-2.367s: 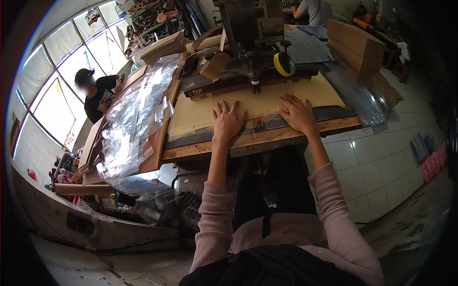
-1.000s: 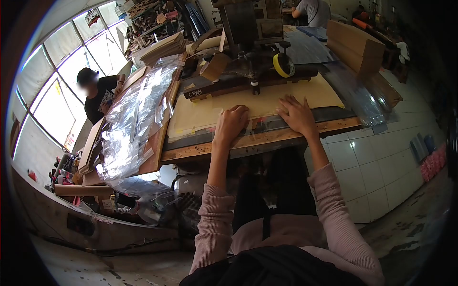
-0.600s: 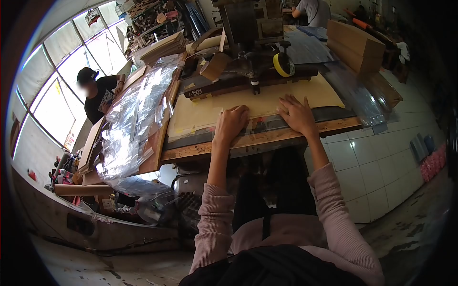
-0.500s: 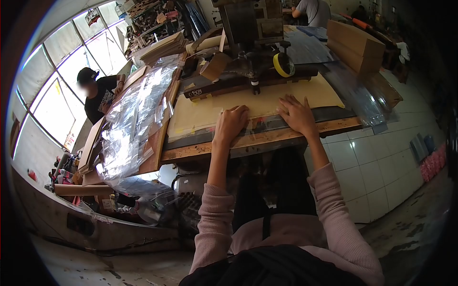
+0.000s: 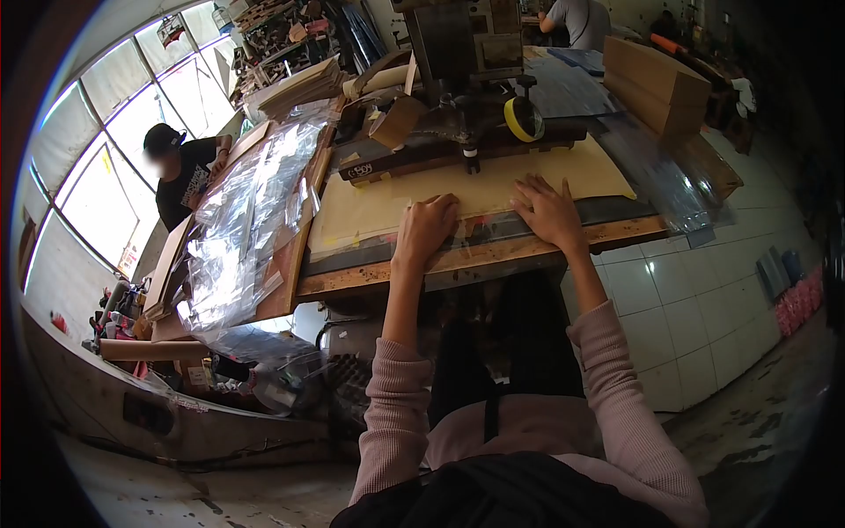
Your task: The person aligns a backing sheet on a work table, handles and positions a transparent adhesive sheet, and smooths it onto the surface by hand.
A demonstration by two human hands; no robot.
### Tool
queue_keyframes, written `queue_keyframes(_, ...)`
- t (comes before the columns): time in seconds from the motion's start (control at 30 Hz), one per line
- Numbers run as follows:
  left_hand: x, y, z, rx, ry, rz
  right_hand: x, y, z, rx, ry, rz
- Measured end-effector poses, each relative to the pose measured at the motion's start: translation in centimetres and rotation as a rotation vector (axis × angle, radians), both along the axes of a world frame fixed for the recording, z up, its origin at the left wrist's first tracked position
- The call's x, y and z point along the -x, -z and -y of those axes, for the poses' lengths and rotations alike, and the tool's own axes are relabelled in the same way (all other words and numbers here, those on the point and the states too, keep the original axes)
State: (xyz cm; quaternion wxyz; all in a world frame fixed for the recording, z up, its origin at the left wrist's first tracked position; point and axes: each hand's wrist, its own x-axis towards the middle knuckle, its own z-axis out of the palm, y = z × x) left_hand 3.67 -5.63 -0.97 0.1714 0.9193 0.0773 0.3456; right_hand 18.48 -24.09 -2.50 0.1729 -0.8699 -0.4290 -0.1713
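Observation:
My left hand (image 5: pixel 426 231) rests at the front edge of a pale yellow sheet (image 5: pixel 528 176), its fingers curled; what they hold, if anything, is hidden. My right hand (image 5: pixel 551 216) lies on the same sheet further right, fingers stretched and thumb apart. Between the hands, a strip with small red and dark patches (image 5: pixel 478 231) shows along the sheet's edge, seemingly under clear film. Beneath lies a dark mat (image 5: pixel 607 209) on a worn wooden board (image 5: pixel 519 253). Just beyond my hands stands a press-like machine (image 5: pixel 462 123) with a dark horizontal bar over the sheet.
A yellow tape roll (image 5: pixel 524 119) and brown tape (image 5: pixel 400 121) sit on the machine. Clear plastic sheets (image 5: pixel 255 211) cover the left table, with a person in a black cap (image 5: pixel 180 172) beside it. A cardboard box (image 5: pixel 656 84) stands right; another person (image 5: pixel 581 22) is behind.
My hands keep the same place on the sheet. The person at the left has shifted very slightly.

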Motion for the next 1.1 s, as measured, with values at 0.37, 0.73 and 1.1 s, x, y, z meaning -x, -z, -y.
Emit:
queue_keyframes(0.37, 0.09, -0.19, 0.31, -0.081, -0.062, 0.062, 0.19, -0.23, 0.02, 0.003, 0.004, -0.020)
queue_keyframes(0.73, 0.26, -0.60, 0.43, -0.131, -0.175, 0.156, 0.38, -0.57, 0.03, 0.043, 0.020, -0.055)
queue_keyframes(1.1, 0.33, -0.70, 0.58, -0.138, -0.175, 0.178, 0.33, -0.45, 0.04, 0.031, 0.023, -0.060)
